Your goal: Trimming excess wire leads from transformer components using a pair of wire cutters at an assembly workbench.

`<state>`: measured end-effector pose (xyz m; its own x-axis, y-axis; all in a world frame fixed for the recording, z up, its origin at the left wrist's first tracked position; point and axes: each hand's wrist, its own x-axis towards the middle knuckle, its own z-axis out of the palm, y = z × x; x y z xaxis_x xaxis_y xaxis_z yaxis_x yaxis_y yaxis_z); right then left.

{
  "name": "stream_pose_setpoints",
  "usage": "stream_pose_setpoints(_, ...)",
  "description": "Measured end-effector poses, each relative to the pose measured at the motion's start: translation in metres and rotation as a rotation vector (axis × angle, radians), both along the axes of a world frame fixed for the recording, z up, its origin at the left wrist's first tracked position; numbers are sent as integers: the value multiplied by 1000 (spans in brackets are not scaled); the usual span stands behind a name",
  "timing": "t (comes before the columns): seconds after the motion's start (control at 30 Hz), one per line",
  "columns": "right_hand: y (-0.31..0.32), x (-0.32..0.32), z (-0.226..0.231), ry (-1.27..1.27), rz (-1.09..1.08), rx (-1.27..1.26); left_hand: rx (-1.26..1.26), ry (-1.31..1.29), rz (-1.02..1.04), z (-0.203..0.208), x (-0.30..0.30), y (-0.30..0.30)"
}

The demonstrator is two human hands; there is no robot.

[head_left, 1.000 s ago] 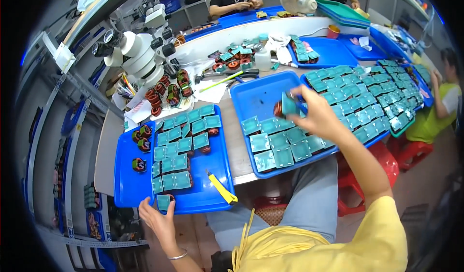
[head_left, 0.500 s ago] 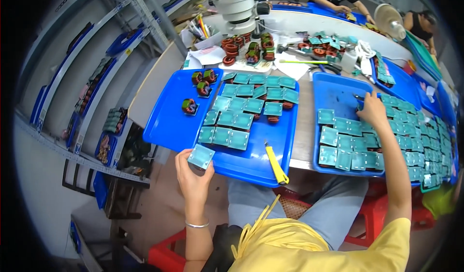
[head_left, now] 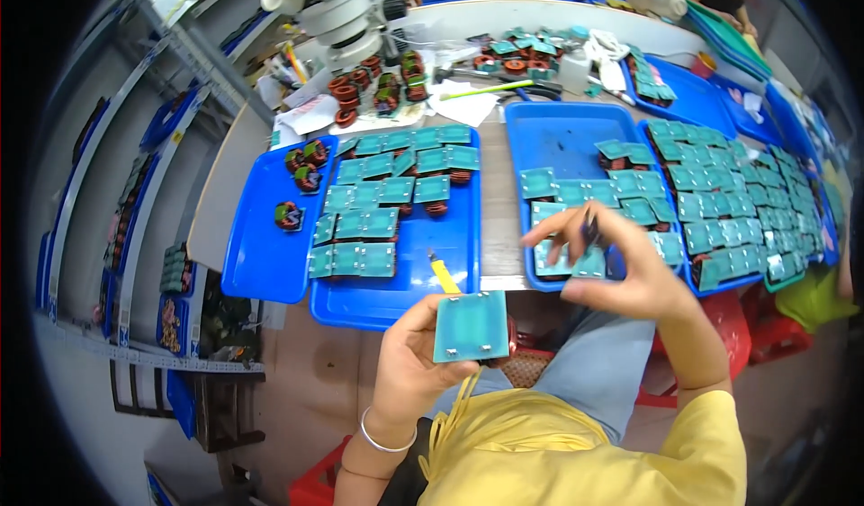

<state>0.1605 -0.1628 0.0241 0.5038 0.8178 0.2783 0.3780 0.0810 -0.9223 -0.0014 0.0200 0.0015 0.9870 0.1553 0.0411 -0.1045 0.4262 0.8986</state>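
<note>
My left hand (head_left: 412, 353) grips a coil with a square green circuit board (head_left: 471, 326) by its edges, board side up, in front of the trays. Part of its reddish winding shows at the right edge. To the right, my right hand (head_left: 630, 254) is raised over the near edge of the right tray, fingers curved and thumb apart. A small dark tool (head_left: 590, 227) shows among its fingers; its kind is blurred and partly hidden. Just beyond the held board, a yellow-handled tool (head_left: 443, 275) lies in the blue middle tray (head_left: 450, 236).
Rows of similar board-topped coils (head_left: 364, 224) fill much of the middle tray and the right tray (head_left: 551, 137). A left tray (head_left: 261, 191) has several coils. Behind stand a microscope (head_left: 337, 11), loose coils and a white bottle (head_left: 573, 70). Shelving (head_left: 144, 191) rises at left; other people sit beyond.
My left hand has brought the coil rightward and closer. My right hand has left the right tray's far part, coming toward the held coil with the dark tool. The view has shifted right.
</note>
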Motion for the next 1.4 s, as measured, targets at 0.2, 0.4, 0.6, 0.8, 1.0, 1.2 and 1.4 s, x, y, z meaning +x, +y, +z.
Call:
stream_pose_setpoints(0.2,-3,-18,0,228,325,116,-110,55,-270,0,8,-21)
stream_pose_setpoints(0.4,-16,-31,5,60,147,146,-176,44,-215,-5,6,-35)
stream_pose_setpoints(0.6,-22,-42,1,-165,-87,199,167,-73,-57,-6,9,-47)
stream_pose_setpoints(0.8,-43,-29,5,-311,-236,72,-94,42,-107,-4,10,-49)
stream_pose_setpoints(1.0,-52,-26,-2,-393,-304,-65,-565,64,-251,-4,14,-43)
stream_pose_setpoints(1.2,-51,-42,-3,-634,-204,-231,-87,47,-66,-12,13,-45)
stream_pose_setpoints(1.4,-52,-51,0,-765,-199,-289,292,-34,9,-6,14,-46)
